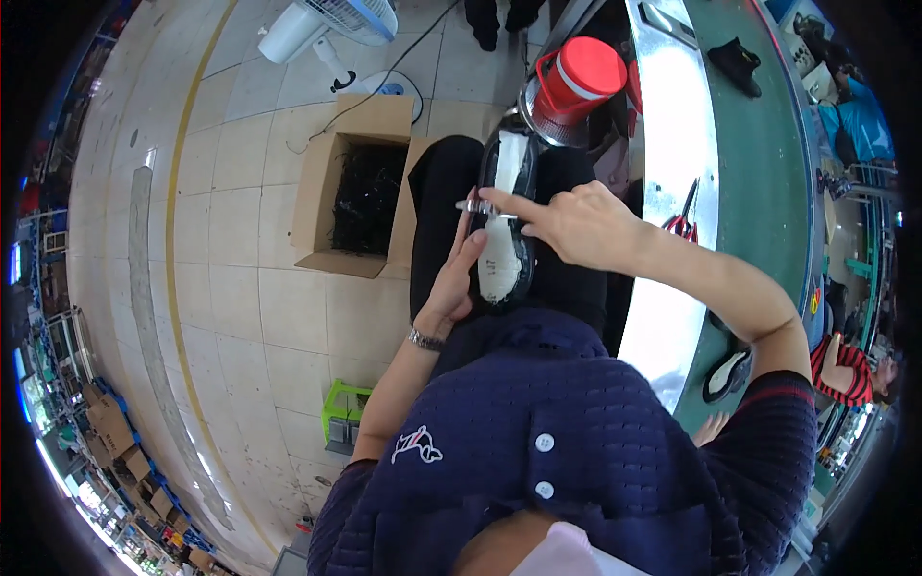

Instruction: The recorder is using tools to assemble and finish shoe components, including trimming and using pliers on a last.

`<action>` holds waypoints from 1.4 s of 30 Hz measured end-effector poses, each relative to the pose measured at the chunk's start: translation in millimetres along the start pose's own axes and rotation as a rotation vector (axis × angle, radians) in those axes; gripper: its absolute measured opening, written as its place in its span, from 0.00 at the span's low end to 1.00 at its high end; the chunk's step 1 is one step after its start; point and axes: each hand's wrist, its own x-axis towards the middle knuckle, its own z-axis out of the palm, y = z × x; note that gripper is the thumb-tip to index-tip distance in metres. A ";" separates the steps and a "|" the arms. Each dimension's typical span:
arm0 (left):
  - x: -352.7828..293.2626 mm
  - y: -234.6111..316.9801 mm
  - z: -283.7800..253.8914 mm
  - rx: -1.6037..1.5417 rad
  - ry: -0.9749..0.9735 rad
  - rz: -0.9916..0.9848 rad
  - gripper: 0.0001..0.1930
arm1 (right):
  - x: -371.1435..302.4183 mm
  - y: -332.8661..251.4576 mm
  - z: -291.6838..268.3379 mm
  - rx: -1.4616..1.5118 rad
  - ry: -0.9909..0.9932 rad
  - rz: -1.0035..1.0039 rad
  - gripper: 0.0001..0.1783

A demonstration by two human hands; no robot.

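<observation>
A black shoe (523,264) lies bottom up along my lap, its pale insole board showing down the middle. My left hand (455,278) lies along the shoe's left side and holds it there, fingers reaching toward the middle. Across the shoe comes my right hand (588,226), its index finger stretched to the left edge and the other fingers curled. Under that fingertip sits a small silvery piece (471,205), too small to name. What the curled fingers of the right hand hold, if anything, is hidden.
An open cardboard box (315,197) with black scraps stands left of my legs. A red jug (588,69) is ahead, near a fan (331,24). Red-handled scissors (682,226) lie on the metal bench edge (663,326). Beyond are a green belt (754,144) and shoes (727,372).
</observation>
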 end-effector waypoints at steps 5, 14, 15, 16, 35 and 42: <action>-4.3 2.5 6.7 0.112 0.104 -0.067 0.42 | -6.3 -8.3 -3.7 0.171 0.205 -0.134 0.39; -19.2 4.8 -20.5 0.182 -0.002 -0.313 0.19 | -24.8 -28.6 3.7 0.126 0.101 -0.236 0.41; -19.5 3.8 -23.3 0.201 0.007 -0.309 0.19 | -21.5 -23.4 11.7 0.128 0.104 -0.235 0.41; -16.5 8.8 -12.4 0.264 -0.003 -0.281 0.19 | -13.4 -16.3 14.2 0.075 0.061 -0.156 0.42; 15.9 45.6 14.1 0.503 -0.095 -0.120 0.53 | 9.8 40.6 3.6 0.035 0.184 0.025 0.35; 54.5 53.0 43.4 0.544 0.075 -0.323 0.43 | -35.9 29.2 20.8 0.513 0.309 0.270 0.27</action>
